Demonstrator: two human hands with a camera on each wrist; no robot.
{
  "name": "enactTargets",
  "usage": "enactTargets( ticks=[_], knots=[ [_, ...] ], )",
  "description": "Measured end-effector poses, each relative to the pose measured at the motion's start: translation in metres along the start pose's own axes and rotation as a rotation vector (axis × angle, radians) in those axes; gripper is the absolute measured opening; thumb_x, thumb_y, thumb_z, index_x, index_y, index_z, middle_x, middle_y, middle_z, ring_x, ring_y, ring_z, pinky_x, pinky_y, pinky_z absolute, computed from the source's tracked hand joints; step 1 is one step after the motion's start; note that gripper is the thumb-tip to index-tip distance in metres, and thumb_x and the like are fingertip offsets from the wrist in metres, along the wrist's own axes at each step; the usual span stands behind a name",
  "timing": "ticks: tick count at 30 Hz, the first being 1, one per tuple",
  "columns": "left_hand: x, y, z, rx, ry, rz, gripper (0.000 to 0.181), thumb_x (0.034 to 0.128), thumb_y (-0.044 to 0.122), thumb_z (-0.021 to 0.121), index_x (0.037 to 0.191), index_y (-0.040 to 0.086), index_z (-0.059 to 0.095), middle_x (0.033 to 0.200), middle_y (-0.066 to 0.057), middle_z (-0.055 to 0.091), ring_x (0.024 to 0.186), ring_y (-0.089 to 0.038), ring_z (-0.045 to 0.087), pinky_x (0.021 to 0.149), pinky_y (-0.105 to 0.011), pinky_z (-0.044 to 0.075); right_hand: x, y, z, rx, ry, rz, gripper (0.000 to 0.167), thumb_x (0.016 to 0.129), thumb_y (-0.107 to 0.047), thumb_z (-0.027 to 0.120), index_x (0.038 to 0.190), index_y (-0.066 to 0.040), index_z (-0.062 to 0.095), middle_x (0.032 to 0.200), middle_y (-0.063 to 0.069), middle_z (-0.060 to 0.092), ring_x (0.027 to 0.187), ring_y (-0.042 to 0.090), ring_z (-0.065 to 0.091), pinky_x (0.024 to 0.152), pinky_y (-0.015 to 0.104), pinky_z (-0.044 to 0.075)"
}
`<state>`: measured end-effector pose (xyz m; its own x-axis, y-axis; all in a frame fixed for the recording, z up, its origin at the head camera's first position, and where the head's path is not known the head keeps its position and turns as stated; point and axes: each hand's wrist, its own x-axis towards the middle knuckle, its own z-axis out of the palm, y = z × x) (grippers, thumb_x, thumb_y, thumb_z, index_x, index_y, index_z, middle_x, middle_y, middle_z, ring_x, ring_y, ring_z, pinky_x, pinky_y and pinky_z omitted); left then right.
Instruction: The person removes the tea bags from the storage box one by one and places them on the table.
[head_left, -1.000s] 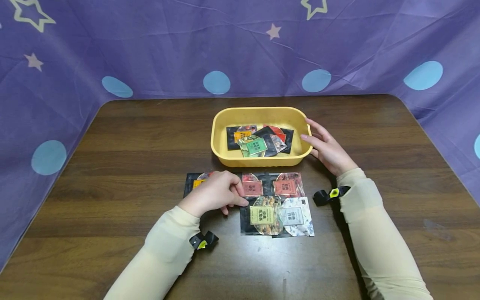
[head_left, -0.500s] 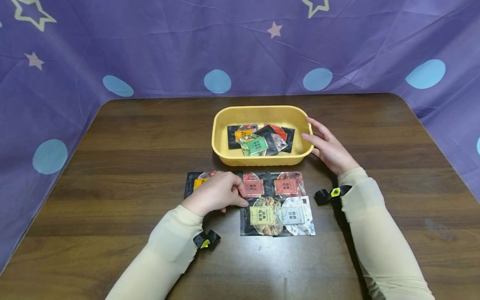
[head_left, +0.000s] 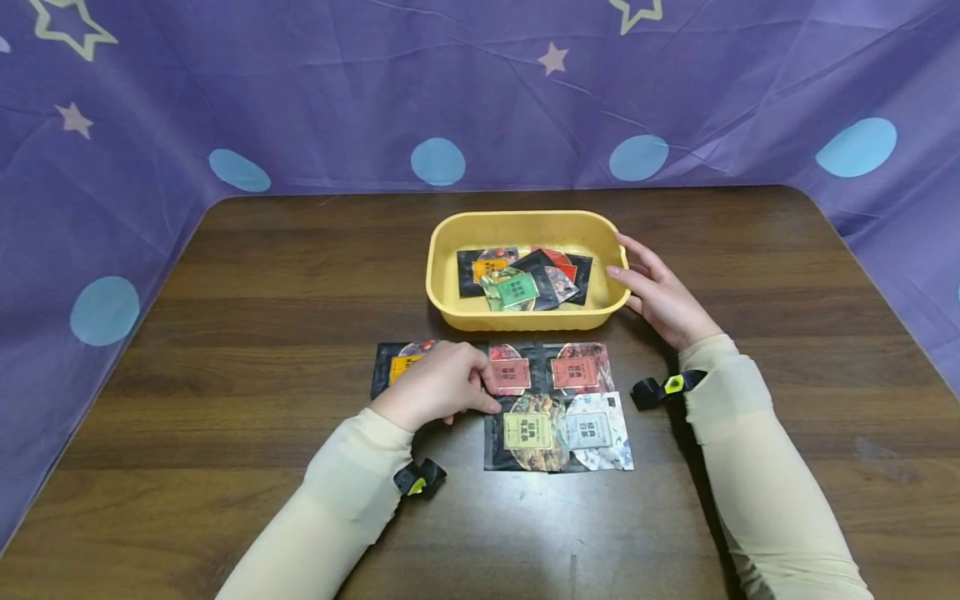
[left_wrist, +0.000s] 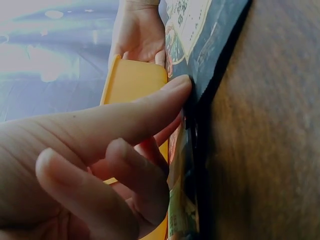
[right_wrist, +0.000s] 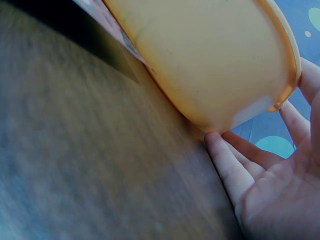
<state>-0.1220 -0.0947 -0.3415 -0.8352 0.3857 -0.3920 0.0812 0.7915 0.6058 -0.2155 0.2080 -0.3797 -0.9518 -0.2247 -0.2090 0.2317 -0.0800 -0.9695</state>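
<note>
With thumb and index finger, my left hand [head_left: 442, 383] pinches the left corner of a black tea packet with a yellow-green label [head_left: 528, 431]; the other fingers curl underneath. In the left wrist view the thumb [left_wrist: 175, 90] lies against the packet's dark edge [left_wrist: 215, 55]. A white tea packet [head_left: 598, 432] adjoins it on the right. Two red-label tea packets [head_left: 576, 372] lie just behind. The left hand partly covers an orange-label packet [head_left: 397, 362]. My right hand [head_left: 667, 304] holds the right end of a yellow tub [head_left: 525, 320], thumb over the rim, other fingers outside.
Inside the tub lie several loose, overlapping tea packets, among them one with a green label [head_left: 517, 290] and one with an orange label [head_left: 480, 271]. The wooden table [head_left: 247, 333] meets a purple curtain [head_left: 337, 100] at the back and sides.
Both hands stay in the same place on the packet and the tub. Everything shifts very slightly in the head view, as the camera moves a little.
</note>
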Motion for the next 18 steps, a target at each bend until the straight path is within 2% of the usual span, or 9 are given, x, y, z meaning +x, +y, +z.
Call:
enactTargets(
  ticks=[7, 18],
  knots=[
    [-0.001, 0.0, -0.0023, -0.06, 0.004, 0.011, 0.019, 0.079, 0.016, 0.084, 0.087, 0.011, 0.068, 0.06, 0.0, 0.055, 0.039, -0.011, 0.045, 0.04, -0.026, 0.045, -0.0009, -0.001, 0.0004, -0.014, 0.002, -0.002, 0.067, 0.098, -0.023, 0.063, 0.155, -0.029, 0.029, 0.144, 0.015, 0.032, 0.119, 0.015, 0.051, 0.088, 0.017, 0.053],
    [-0.0015, 0.0022, -0.0031, -0.066, 0.019, 0.011, 0.017, 0.0816, 0.02, 0.082, 0.089, 0.012, 0.068, 0.062, 0.0, 0.055, 0.039, -0.012, 0.048, 0.041, -0.025, 0.045, -0.0014, -0.0019, 0.0007, 0.003, -0.016, -0.001, 0.067, 0.099, -0.022, 0.061, 0.156, -0.029, 0.026, 0.142, 0.013, 0.034, 0.12, 0.015, 0.049, 0.09, 0.017, 0.052]
  ],
)
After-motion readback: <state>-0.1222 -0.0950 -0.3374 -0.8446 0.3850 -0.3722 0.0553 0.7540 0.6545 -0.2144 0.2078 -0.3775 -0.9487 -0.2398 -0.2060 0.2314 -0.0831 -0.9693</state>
